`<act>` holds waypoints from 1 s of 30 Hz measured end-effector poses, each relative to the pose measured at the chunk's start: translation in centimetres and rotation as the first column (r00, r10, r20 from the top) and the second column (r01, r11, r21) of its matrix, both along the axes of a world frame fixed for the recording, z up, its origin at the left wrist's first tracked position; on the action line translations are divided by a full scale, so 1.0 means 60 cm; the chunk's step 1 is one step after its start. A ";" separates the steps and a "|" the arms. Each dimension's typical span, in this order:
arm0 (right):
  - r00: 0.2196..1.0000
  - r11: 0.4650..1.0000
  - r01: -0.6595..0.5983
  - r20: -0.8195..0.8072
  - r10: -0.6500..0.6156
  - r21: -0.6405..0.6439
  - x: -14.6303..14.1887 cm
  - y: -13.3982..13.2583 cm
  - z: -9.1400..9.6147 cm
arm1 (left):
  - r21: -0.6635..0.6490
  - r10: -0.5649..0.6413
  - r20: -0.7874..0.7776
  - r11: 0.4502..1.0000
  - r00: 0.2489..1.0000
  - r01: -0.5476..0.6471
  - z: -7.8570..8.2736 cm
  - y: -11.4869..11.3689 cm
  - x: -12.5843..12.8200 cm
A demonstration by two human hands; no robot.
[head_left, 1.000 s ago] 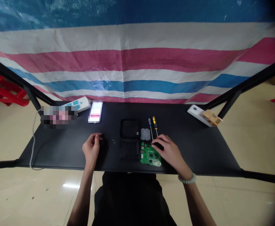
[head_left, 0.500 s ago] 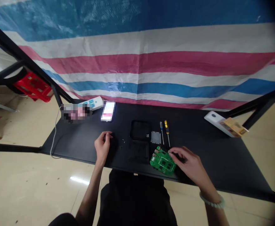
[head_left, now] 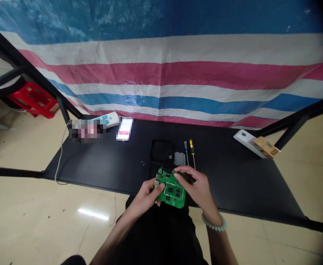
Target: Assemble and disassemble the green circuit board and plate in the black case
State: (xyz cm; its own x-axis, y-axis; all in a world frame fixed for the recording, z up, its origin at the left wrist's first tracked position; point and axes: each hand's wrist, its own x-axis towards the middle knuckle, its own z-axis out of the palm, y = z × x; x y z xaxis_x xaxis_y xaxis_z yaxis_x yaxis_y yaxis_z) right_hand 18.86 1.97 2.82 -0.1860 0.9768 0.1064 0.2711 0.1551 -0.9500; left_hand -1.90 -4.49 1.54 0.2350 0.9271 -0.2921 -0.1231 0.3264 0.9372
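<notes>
A green circuit board (head_left: 174, 191) with dark chips and metal ports is held between both hands near the front edge of the table. My left hand (head_left: 148, 194) grips its left side, thumb on top and the other fingers partly hidden beneath. At the board's upper right edge, my right hand (head_left: 196, 182) pinches it between thumb and fingers. Beyond the board lie a black plastic case half (head_left: 161, 151) and a square grey metal plate (head_left: 179, 158). Another dark flat part just behind the board is mostly covered. Several small screws (head_left: 140, 167) lie left of the case.
Two screwdrivers, one blue-handled (head_left: 186, 147) and one yellow-and-black (head_left: 191, 147), lie right of the plate. A lit phone (head_left: 125, 129) and a power strip (head_left: 106, 119) are back left. A white box (head_left: 248, 141) with a brown card stands back right. Striped sheeting (head_left: 158, 73) hangs behind the black table (head_left: 233, 176).
My right hand has brought the circuit board leftward to the middle. My left hand has moved right from beside the screws and now grips the board's left side.
</notes>
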 end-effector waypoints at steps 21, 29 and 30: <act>0.882 0.891 0.254 -0.287 -0.373 -0.376 0.002 -0.086 -0.048 | 0.484 0.486 -0.664 0.859 0.569 -0.169 0.010 0.131 -0.083; 0.847 0.860 0.328 -0.281 -0.452 -0.392 0.012 -0.075 -0.048 | 0.377 0.339 -0.883 0.924 0.325 0.059 -0.029 0.267 -0.076; 0.831 0.850 0.341 -0.294 -0.472 -0.401 0.011 -0.076 -0.051 | 0.364 0.329 -0.890 0.930 0.316 0.057 -0.034 0.272 -0.073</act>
